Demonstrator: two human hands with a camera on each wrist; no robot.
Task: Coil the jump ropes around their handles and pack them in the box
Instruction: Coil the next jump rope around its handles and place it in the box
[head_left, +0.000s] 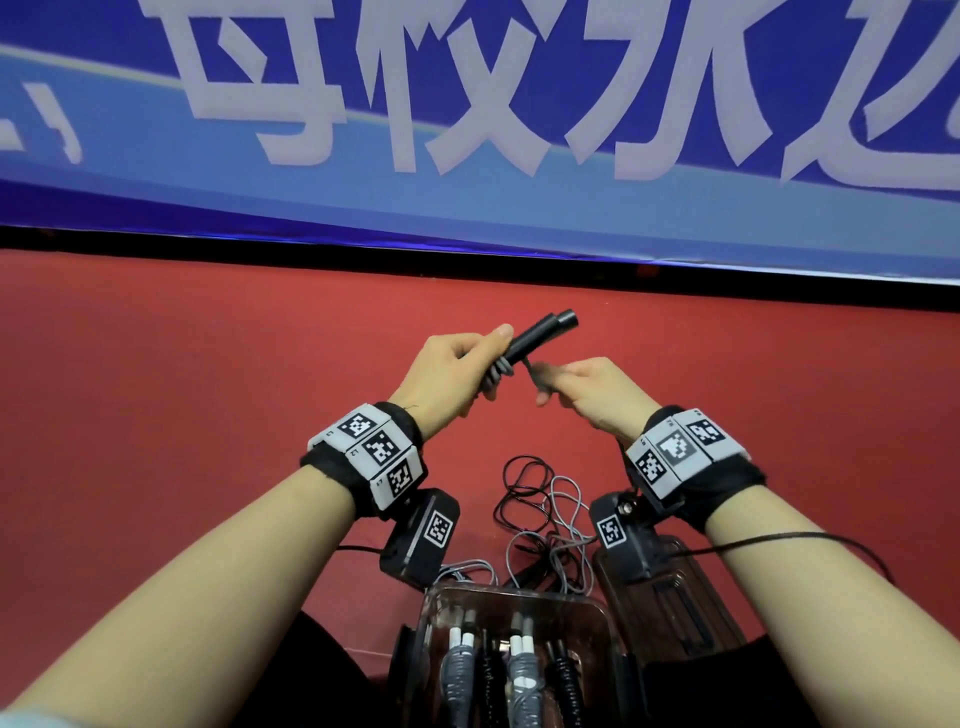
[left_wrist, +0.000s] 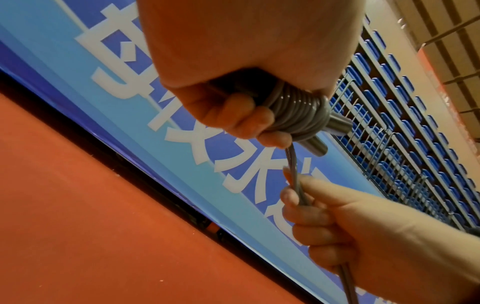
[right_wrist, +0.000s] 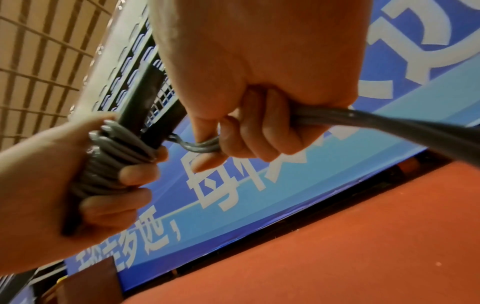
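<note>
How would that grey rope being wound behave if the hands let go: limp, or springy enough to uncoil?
Probably springy: the grey rope sits in rounded turns on the handles, and loose rope on the floor holds open loops. Its glossy surface looks slippery, so turns would likely slide.

Red floor surface (head_left: 182, 415) across frame centre. Blue banner with white characters (head_left: 467, 104) along the top. Grey plastic-coated rope (left_wrist: 296, 111) coiled on two black cylindrical handles (head_left: 540, 332). Black-and-white checkered marker wristbands (head_left: 374, 457), lower centre.

The red floor (head_left: 208, 415) carried a loose tangle of black and grey ropes (head_left: 540, 509); near them, closer to the person, stood a clear box (head_left: 597, 623) holding coiled ropes.
</note>
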